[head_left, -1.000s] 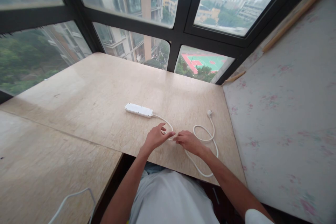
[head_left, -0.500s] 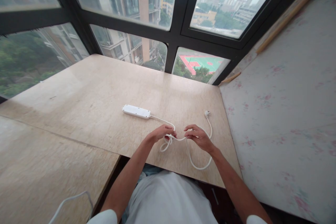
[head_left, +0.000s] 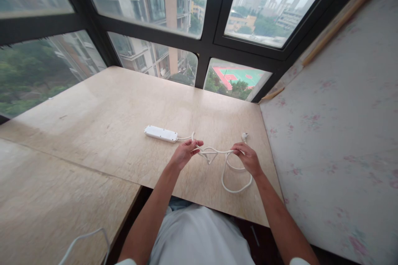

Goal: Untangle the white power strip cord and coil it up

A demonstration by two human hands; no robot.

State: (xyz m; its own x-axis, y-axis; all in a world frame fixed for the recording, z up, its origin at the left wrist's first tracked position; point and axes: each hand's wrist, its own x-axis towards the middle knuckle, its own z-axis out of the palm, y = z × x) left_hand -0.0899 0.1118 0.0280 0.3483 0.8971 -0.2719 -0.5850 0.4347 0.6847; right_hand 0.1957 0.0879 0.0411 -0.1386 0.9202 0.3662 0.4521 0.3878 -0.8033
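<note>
A white power strip (head_left: 161, 133) lies on the stone-like counter, its cord running right toward my hands. My left hand (head_left: 185, 151) pinches the white power cord (head_left: 220, 152) near the strip end. Farther right, my right hand (head_left: 247, 157) grips the same cord between thumb and fingers. Between the two hands the cord is lifted and looped over itself in a loose knot or tangle. Below my right hand a wide loop of cord hangs or rests over the counter. The white plug (head_left: 245, 136) lies just beyond my right hand.
The beige counter (head_left: 102, 112) reaches back to dark-framed windows (head_left: 205, 49). A wall with floral paper (head_left: 326, 145) bounds the right side. Another white cable (head_left: 83, 236) lies at the lower left, by the gap in the counter.
My left hand has moved up and left, and my right hand slightly right. The cord between them is stretched wider, with the looped part drawn up between the hands.
</note>
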